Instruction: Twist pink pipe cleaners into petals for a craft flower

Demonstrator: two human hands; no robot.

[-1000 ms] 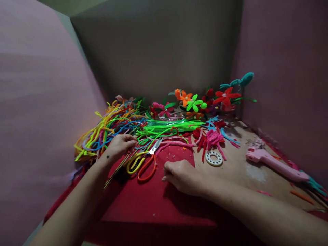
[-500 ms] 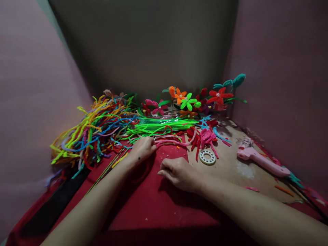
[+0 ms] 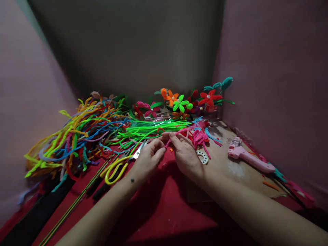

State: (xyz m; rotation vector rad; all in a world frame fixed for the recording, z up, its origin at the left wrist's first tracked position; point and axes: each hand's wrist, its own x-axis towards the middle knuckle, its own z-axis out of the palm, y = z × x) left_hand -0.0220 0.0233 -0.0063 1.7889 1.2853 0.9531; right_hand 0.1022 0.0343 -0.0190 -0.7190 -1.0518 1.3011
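A pink pipe cleaner runs between my two hands above the red cloth. My left hand pinches its lower end between thumb and fingers. On its upper part, my right hand is closed, thumb on top. Scissors with yellow handles lie just left of my left hand, blades pointing away. Right behind my right hand sits a bunched pink pipe-cleaner piece. A pale ring with holes is partly hidden by that hand.
Tangled multicoloured pipe cleaners are heaped at left. Bright green pipe cleaners lie across the back, with pipe-cleaner flowers behind. On the brown board at right rests a pink glue gun. Thin green stems lie at left.
Both hands have come together, and the right has moved up onto the pink pipe cleaner. The view has shifted, and the yellow-handled scissors now show beside my left forearm.
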